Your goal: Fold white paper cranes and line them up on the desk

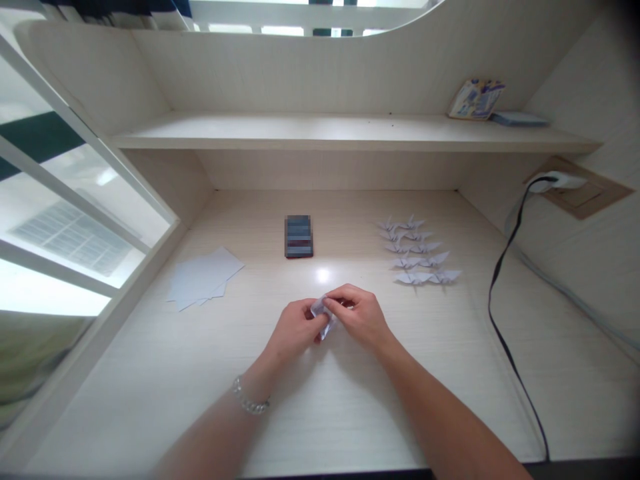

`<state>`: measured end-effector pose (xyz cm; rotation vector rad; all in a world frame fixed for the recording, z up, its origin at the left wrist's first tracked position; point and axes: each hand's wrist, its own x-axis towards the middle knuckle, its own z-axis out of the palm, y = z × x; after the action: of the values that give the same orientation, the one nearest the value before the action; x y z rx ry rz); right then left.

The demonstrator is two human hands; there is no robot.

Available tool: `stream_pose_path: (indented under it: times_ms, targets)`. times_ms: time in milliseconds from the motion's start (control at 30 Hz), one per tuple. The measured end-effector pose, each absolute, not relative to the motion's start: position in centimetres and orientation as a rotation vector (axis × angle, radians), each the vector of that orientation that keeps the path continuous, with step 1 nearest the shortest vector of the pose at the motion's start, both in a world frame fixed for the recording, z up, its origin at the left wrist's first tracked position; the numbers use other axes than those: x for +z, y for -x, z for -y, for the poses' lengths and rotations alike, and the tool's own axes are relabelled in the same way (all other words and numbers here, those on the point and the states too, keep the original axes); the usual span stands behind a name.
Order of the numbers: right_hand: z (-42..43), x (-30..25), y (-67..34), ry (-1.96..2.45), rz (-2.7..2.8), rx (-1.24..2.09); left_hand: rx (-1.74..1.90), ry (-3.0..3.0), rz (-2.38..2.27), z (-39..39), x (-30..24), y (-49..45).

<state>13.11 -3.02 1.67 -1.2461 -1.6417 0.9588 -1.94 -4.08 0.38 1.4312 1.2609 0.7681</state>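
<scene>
Between my two hands, over the middle of the desk, is a small piece of folded white paper (325, 328). My left hand (299, 325) pinches its left side, with the thumb lying across the front. From the other side my right hand (361, 313) grips the upper edge between thumb and forefinger. Fingers cover much of the paper, so its full shape is hidden. To the right, several folded paper cranes (415, 248) stand in two columns. Loose sheets of white paper (203, 280) lie overlapping at the left.
A dark phone (299, 237) lies beyond my hands on the desk (165, 407). At the right, a black cable (495, 287) runs from a plug in the wall outlet (583, 190) to the front edge. A shelf (300, 127) crosses the back, with a small colourful packet (476, 99) on it.
</scene>
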Motion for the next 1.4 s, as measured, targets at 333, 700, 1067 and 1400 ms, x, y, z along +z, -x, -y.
stream_pose_path:
  times_ms: [333,700,1067,1400]
  targets:
    - [2.94,1.34,-12.84,1.194,1.519,1.024,0.672,-1.434,-1.252,4.05,-0.18,2.07]
    - [2.74,1.59,-13.6,1.188,1.629,0.983,0.797,-1.385,-1.275,3.97,0.5,2.0]
    - [2.75,1.22,-13.6,1.26,1.714,1.006,0.946,-1.369,-1.249,3.85,0.31,2.08]
    - [2.69,0.86,-13.48,1.134,1.473,1.274,1.102,-1.369,-1.2,4.1,0.65,1.9]
